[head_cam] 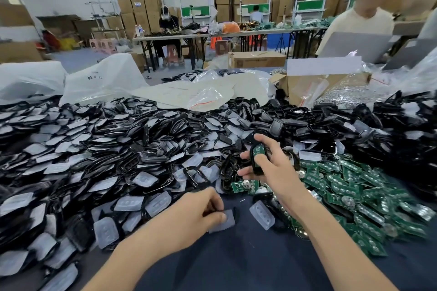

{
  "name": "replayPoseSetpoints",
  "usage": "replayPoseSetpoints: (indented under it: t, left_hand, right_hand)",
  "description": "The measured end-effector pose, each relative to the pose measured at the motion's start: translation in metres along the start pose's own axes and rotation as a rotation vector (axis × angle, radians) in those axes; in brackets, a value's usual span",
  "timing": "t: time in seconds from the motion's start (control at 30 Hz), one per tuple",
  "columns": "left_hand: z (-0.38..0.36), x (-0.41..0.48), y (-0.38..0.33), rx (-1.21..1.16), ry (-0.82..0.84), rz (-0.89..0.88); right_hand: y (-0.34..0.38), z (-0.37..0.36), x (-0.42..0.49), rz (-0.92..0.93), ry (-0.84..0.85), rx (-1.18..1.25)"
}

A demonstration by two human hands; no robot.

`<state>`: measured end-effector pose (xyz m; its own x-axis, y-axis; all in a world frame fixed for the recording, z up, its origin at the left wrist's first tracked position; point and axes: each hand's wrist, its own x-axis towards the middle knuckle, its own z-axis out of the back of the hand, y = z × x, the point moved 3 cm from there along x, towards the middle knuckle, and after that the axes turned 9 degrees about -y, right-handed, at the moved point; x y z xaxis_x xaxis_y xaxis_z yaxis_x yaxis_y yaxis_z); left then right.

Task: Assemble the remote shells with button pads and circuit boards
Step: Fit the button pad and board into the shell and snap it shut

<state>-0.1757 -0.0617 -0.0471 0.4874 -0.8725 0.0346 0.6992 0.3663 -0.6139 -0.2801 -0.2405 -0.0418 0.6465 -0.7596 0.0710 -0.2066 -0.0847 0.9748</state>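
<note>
Nearest lot: dark blue table cover (pixel 236 267), showing between two bare forearms. Left hand (pixel 196 215): low over the cover, fingers curled, thumb and fingertips pinching a translucent button pad (pixel 224 221); a thin black piece (pixel 234 212) sits at the pad's far edge, possibly a shell rim, though on my feed I cannot be sure. Right hand (pixel 272 168): up above the heap, thumb and fingers wrapped round a black remote shell (pixel 256 165) held upright, with a green circuit board (pixel 258 150) seated in its open face. Loose button pad (pixel 262 215): on the cover just beside the right wrist. Circuit board pile (pixel 354 191): green, spread to the right of that hand. Shell-and-pad heap (pixel 94 144): black frames mixed with clear pads, filling left and centre. I log a second black shell heap (pixel 402 125) at far right. Behind these: white plastic bags (pixel 104 78), an open cardboard box (pixel 307 82), and a person in a pale top (pixel 364 21) across the table behind a grey laptop (pixel 352 47)
</note>
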Motion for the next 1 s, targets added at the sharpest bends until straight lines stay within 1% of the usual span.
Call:
replayPoseSetpoints:
  t: [0.07,0.13,0.2,0.23,0.33,0.37,0.43,0.53,0.67,0.83,1.0]
  left_hand:
    - [-0.001,0.008,0.002,-0.279,-0.085,0.07]
    - [0.0,0.019,0.003,-0.511,-0.26,0.111]
    - [0.0,0.034,0.002,-0.642,-0.439,0.157]
    - [-0.001,0.042,0.0,-0.694,-0.501,0.18]
    - [-0.004,0.069,-0.009,-0.856,-0.587,0.212]
    - [-0.006,0.076,-0.011,-0.876,-0.601,0.212]
    - [-0.012,0.085,-0.013,-0.844,-0.613,0.181]
    - [-0.023,0.089,-0.016,-0.824,-0.568,0.118]
    - [-0.027,0.089,-0.016,-0.835,-0.526,0.114]
    - [-0.031,0.087,-0.017,-0.906,-0.39,0.15]
    - [-0.03,0.088,-0.018,-0.907,-0.383,0.126]
  right_hand:
    - [-0.002,0.001,0.002,0.021,-0.018,0.002]
    - [-0.005,0.0,0.007,0.034,-0.044,0.021]
    - [-0.008,-0.004,0.014,0.016,-0.043,0.039]
    - [-0.01,-0.006,0.018,-0.002,-0.036,0.041]
    - [-0.014,-0.012,0.027,-0.049,0.016,0.015]
    - [-0.015,-0.012,0.029,-0.045,0.036,-0.021]
    - [-0.018,-0.013,0.032,-0.01,0.055,-0.117]
    - [-0.02,-0.008,0.035,0.046,0.009,-0.196]
    - [-0.02,-0.003,0.037,0.085,-0.03,-0.223]
    - [-0.02,0.001,0.036,0.085,-0.066,-0.231]
    - [-0.02,0.0,0.036,0.089,-0.078,-0.251]
